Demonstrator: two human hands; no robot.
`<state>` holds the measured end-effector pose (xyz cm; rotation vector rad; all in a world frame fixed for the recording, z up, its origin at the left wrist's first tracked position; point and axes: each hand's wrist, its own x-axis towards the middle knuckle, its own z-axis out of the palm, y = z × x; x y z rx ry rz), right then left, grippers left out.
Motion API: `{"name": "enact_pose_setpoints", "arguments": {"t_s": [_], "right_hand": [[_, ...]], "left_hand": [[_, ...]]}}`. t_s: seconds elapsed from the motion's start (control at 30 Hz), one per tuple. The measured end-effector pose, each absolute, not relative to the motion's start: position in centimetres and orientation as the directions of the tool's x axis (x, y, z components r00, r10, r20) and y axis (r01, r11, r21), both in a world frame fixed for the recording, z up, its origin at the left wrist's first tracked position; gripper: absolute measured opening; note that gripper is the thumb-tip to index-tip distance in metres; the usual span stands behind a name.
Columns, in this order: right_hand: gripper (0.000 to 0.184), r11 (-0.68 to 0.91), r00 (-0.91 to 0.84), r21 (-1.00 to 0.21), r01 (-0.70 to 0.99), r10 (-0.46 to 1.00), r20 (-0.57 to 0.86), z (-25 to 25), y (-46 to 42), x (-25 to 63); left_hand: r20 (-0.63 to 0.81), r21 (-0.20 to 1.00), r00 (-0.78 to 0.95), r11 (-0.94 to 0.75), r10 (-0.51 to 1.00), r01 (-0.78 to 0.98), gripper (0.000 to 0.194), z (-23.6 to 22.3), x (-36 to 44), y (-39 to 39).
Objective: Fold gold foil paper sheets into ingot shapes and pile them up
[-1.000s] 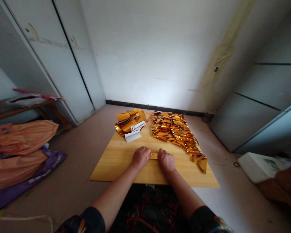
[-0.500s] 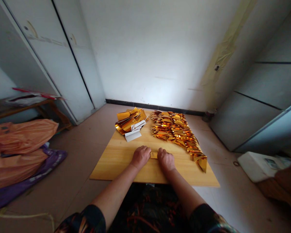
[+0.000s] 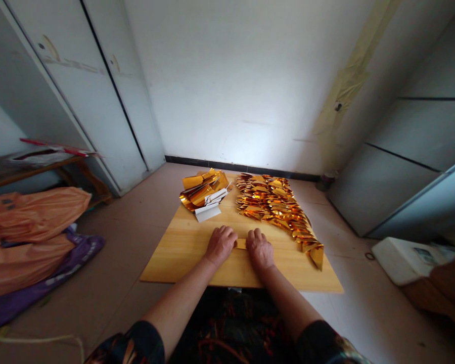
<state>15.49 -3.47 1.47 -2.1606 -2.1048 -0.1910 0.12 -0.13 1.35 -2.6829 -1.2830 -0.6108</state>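
Near the front of a wooden board (image 3: pixel 182 260), a small strip of folded gold foil paper (image 3: pixel 241 243) lies between my two hands. My left hand (image 3: pixel 221 246) is closed on its left end, fingers curled down against the board. On the right end, my right hand (image 3: pixel 260 248) is closed the same way. Most of the strip's ends are hidden under the fingers. Beyond my left hand sits a loose heap of gold foil sheets (image 3: pixel 202 192), some with the white side up. Rows of folded gold foil pieces (image 3: pixel 267 197) spread across the board's right side, overlapping.
An orange and purple bag (image 3: pixel 34 232) lies on the floor at left, beside a low wooden bench (image 3: pixel 76 161). A white box (image 3: pixel 398 260) stands on the floor at right. Behind the board are a white wall (image 3: pixel 231 91) and a wardrobe (image 3: pixel 79 96).
The fingers of both hands have shifted slightly on the folded strip. The heap and the rows of folded pieces have stayed where they were.
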Motion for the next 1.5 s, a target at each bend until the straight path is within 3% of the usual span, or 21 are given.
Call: {"name": "enact_pose_setpoints", "arguments": {"t_s": [0.17, 0.37, 0.47, 0.7, 0.87, 1.07, 1.37, 1.5], "right_hand": [[0.011, 0.11, -0.096, -0.093, 0.99, 0.986, 0.139, 1.9, -3.2, 16.0], [0.016, 0.004, 0.018, -0.378, 0.926, 0.998, 0.055, 2.4, -3.3, 16.2], [0.018, 0.001, 0.015, -0.446, 0.895, 0.999, 0.033, 2.4, -3.7, 16.2], [0.019, -0.035, 0.013, -0.465, 0.884, 0.999, -0.05, 2.8, -3.5, 16.7], [0.011, -0.125, 0.096, -0.367, 0.922, 0.991, -0.096, 3.6, -3.2, 15.4], [0.022, -0.186, 0.172, -0.267, 0.945, 0.982, -0.074, 4.1, -3.6, 13.9], [0.007, -0.171, 0.14, -0.427, 0.888, 0.985, -0.103, 3.5, -3.0, 15.8], [0.015, -0.161, 0.13, -0.498, 0.852, 0.987, -0.096, 3.1, -2.8, 17.3]], "left_hand": [[0.382, 0.096, 0.646, -0.724, 0.66, 0.683, 0.015, 1.2, 0.2, 0.2], [0.39, 0.142, 0.674, -0.765, 0.627, 0.629, 0.022, 0.7, -0.1, 0.0], [0.396, 0.124, 0.688, -0.778, 0.608, 0.616, 0.02, 0.7, -0.7, -0.7], [0.342, 0.104, 0.758, -0.824, 0.555, 0.556, 0.017, 1.7, -2.5, -1.4], [0.354, 0.14, 0.75, -0.825, 0.558, 0.548, 0.018, 1.7, -2.8, -1.4], [0.392, 0.167, 0.714, -0.809, 0.58, 0.564, 0.02, 1.0, -2.7, -1.4], [0.367, 0.178, 0.701, -0.785, 0.612, 0.593, 0.02, 1.4, -2.7, -1.5], [0.345, 0.192, 0.69, -0.767, 0.637, 0.612, 0.022, 1.7, -2.5, -1.6]]}}
